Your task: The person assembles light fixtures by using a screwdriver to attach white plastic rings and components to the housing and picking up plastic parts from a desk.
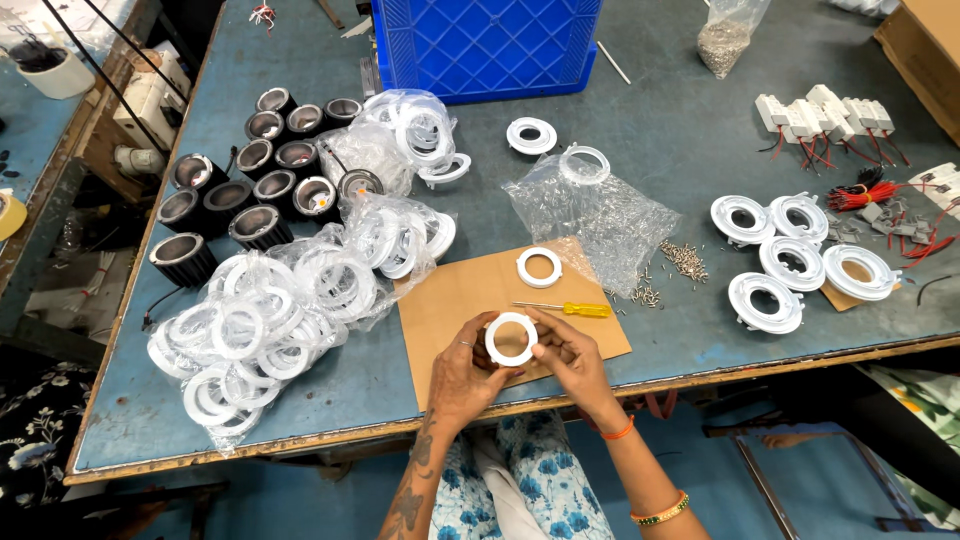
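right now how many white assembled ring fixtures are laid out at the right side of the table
5, clustered at the table's right: two in the back row, two in the middle, one in front. None looks hidden.

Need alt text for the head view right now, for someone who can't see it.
Both hands, left hand and right hand, hold a white plastic ring over a cardboard sheet on a blue-grey table. A yellow-handled screwdriver and another white ring lie on the cardboard; bagged white rings and black cylindrical housings sit to the left.
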